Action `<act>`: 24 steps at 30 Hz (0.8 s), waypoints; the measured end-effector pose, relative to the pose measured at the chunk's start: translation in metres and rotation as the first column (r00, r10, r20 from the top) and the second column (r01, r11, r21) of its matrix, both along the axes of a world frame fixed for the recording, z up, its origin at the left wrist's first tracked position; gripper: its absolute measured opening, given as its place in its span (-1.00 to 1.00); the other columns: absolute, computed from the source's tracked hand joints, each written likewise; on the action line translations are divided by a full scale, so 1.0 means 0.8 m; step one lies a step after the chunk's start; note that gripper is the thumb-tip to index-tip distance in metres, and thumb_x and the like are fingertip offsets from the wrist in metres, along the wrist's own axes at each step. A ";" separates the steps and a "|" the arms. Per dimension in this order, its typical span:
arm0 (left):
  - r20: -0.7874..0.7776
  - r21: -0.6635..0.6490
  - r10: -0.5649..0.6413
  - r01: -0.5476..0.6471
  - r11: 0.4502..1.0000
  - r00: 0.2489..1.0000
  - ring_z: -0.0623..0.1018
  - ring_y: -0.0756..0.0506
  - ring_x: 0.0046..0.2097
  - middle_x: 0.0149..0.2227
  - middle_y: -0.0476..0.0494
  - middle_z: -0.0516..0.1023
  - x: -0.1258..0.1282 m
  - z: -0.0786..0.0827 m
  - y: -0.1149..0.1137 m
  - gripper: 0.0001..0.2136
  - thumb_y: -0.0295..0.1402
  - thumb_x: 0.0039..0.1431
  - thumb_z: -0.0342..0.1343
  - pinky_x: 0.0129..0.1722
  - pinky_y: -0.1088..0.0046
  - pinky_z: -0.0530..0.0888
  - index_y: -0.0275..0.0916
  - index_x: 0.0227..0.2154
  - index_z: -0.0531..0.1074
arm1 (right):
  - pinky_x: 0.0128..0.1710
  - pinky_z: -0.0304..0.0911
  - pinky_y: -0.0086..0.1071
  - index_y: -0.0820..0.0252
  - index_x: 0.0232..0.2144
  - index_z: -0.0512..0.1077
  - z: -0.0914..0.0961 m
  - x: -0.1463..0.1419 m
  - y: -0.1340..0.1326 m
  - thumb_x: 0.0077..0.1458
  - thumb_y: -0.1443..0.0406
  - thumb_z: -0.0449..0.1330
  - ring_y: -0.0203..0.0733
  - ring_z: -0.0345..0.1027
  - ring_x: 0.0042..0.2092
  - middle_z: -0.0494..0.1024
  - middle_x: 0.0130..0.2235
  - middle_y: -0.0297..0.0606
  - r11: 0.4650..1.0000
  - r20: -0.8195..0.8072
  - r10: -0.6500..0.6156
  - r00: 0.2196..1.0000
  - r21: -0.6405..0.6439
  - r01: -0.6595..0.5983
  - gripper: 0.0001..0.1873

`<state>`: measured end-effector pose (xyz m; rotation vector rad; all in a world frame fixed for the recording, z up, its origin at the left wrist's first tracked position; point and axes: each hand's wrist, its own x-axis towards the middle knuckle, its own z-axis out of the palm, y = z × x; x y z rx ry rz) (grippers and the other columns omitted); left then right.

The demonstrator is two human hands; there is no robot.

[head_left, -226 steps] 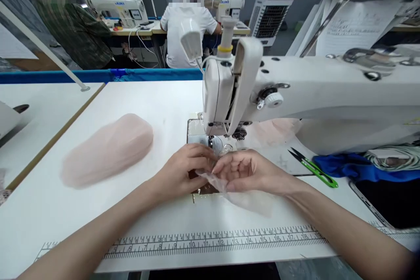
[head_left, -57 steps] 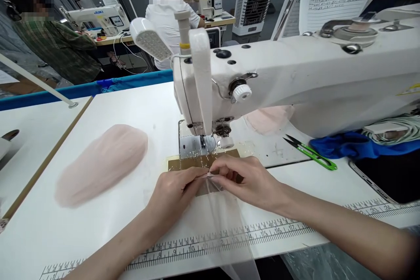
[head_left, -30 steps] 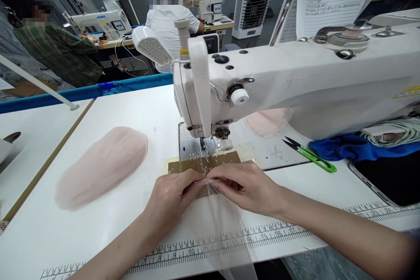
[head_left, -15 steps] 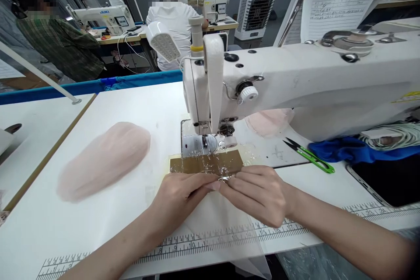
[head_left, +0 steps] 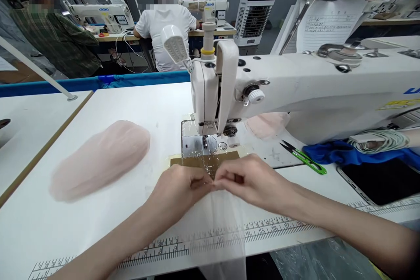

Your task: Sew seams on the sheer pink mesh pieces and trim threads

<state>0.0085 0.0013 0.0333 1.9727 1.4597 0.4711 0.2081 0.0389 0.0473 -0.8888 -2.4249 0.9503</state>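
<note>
A strip of thin, sheer whitish fabric [head_left: 218, 232] hangs from my fingertips down over the table's front edge. My left hand [head_left: 180, 188] pinches its upper edge between thumb and fingers. Right beside it, my right hand [head_left: 247, 179] pinches the same edge, the fingertips of both hands almost touching. Behind the fingers lies a brown taped plate [head_left: 197, 160], partly covered by the hands, with clear shiny tape on it. Just beyond is the sewing machine [head_left: 213, 92], its needle area above the metal plate [head_left: 192, 142].
A pale pink sheer fabric piece [head_left: 105, 157] lies left, another pink piece [head_left: 267, 124] behind the needle. Green thread snips [head_left: 303, 156], a blue cloth [head_left: 328, 152] and a phone [head_left: 380, 179] are at right. A printed ruler [head_left: 278, 226] runs along the front edge. Two people sit at machines beyond.
My hands have drawn together into a tighter pinch, the right hand's fingers lifting and its wrist turning. The hanging fabric has narrowed and shifted left. The view has moved slightly.
</note>
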 end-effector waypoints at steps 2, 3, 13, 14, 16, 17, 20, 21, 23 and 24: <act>-0.157 0.132 0.091 -0.070 0.989 0.983 0.27 0.03 -0.61 -0.66 0.12 0.33 0.001 -0.014 0.009 -0.86 -0.33 0.17 0.13 -0.60 0.52 0.10 -0.17 -0.49 0.47 | -0.50 0.11 -0.51 0.22 -0.38 0.51 -0.019 -0.008 0.016 0.19 0.38 0.15 -0.41 0.25 -0.53 0.42 -0.56 -0.44 0.998 0.035 -0.064 0.997 0.003 0.064 -0.85; -0.212 0.197 0.130 -0.088 0.977 0.968 0.31 0.01 -0.60 -0.63 0.11 0.39 0.002 -0.020 0.013 -0.95 -0.35 0.15 0.15 -0.60 0.51 0.12 -0.16 -0.39 0.48 | -0.49 0.11 -0.50 0.21 -0.37 0.52 -0.029 -0.012 0.023 0.20 0.38 0.12 -0.40 0.25 -0.52 0.43 -0.56 -0.44 0.996 0.037 -0.086 0.996 0.017 0.086 -0.83; -0.434 0.748 0.152 0.261 0.610 0.888 0.50 -0.16 -0.09 -0.13 -0.09 0.62 0.010 -0.041 -0.003 -0.80 -0.54 0.25 0.04 -0.04 0.18 0.25 -0.29 -0.11 0.48 | -0.47 0.03 -0.46 0.11 -0.36 0.55 -0.053 -0.022 0.035 0.17 0.34 0.13 -0.39 0.29 -0.52 0.48 -0.55 -0.47 0.935 0.102 -0.295 0.950 0.237 0.265 -0.82; -0.450 0.744 0.149 0.277 0.609 0.881 0.50 -0.16 -0.08 -0.11 -0.09 0.62 0.011 -0.042 -0.006 -0.79 -0.51 0.27 0.03 -0.04 0.17 0.24 -0.30 -0.09 0.47 | -0.47 0.03 -0.46 0.10 -0.36 0.55 -0.055 -0.021 0.036 0.18 0.33 0.13 -0.39 0.28 -0.52 0.47 -0.56 -0.47 0.929 0.103 -0.302 0.948 0.255 0.268 -0.82; -0.456 0.732 0.144 0.279 0.622 0.878 0.50 -0.17 -0.05 -0.06 -0.08 0.61 0.011 -0.042 -0.009 -0.76 -0.41 0.31 0.02 -0.06 0.16 0.23 -0.32 -0.02 0.45 | -0.47 0.04 -0.45 0.08 -0.35 0.56 -0.059 -0.019 0.039 0.21 0.29 0.13 -0.38 0.28 -0.52 0.48 -0.55 -0.46 0.905 0.106 -0.314 0.943 0.333 0.264 -0.81; -0.452 0.724 0.140 0.270 0.635 0.881 0.50 -0.17 -0.04 -0.03 -0.08 0.60 0.010 -0.042 -0.009 -0.74 -0.36 0.33 0.02 -0.06 0.17 0.23 -0.32 0.00 0.44 | -0.47 0.04 -0.44 0.08 -0.34 0.56 -0.061 -0.017 0.041 0.22 0.27 0.13 -0.37 0.28 -0.52 0.51 -0.52 -0.44 0.881 0.107 -0.321 0.941 0.398 0.256 -0.80; -0.434 0.697 0.122 0.247 0.674 0.892 0.50 -0.14 -0.01 0.01 -0.04 0.58 0.006 -0.041 -0.003 -0.73 -0.33 0.35 -0.01 -0.04 0.18 0.21 -0.27 0.02 0.44 | -0.50 0.01 -0.40 0.11 -0.29 0.55 -0.065 -0.010 0.041 0.25 0.29 0.08 -0.37 0.27 -0.52 0.59 -0.35 -0.38 0.764 0.129 -0.322 0.938 0.621 0.177 -0.77; -0.430 0.688 0.116 0.242 0.684 0.895 0.50 -0.14 0.01 0.01 -0.03 0.57 0.005 -0.041 0.000 -0.74 -0.33 0.35 -0.01 -0.03 0.18 0.20 -0.25 0.01 0.44 | -0.52 0.00 -0.40 0.12 -0.25 0.55 -0.064 -0.008 0.039 0.25 0.32 0.06 -0.38 0.26 -0.52 0.60 -0.29 -0.37 0.727 0.144 -0.304 0.942 0.674 0.132 -0.77; -0.423 0.678 0.110 0.234 0.697 0.899 0.49 -0.16 0.03 0.00 -0.02 0.58 0.003 -0.040 0.008 -0.74 -0.33 0.36 -0.04 -0.01 0.17 0.19 -0.22 0.00 0.45 | -0.54 -0.02 -0.40 0.13 -0.17 0.53 -0.062 -0.006 0.033 0.24 0.37 0.05 -0.39 0.25 -0.53 0.60 -0.24 -0.34 0.690 0.174 -0.264 0.949 0.722 0.060 -0.75; -0.421 0.675 0.107 0.233 0.700 0.901 0.49 -0.17 0.04 0.00 -0.02 0.58 0.002 -0.039 0.011 -0.74 -0.33 0.37 -0.05 -0.01 0.16 0.18 -0.21 0.00 0.45 | -0.55 -0.02 -0.40 0.15 -0.13 0.52 -0.061 -0.006 0.031 0.25 0.37 0.05 -0.39 0.26 -0.52 0.59 -0.24 -0.33 0.690 0.188 -0.256 0.948 0.723 0.043 -0.74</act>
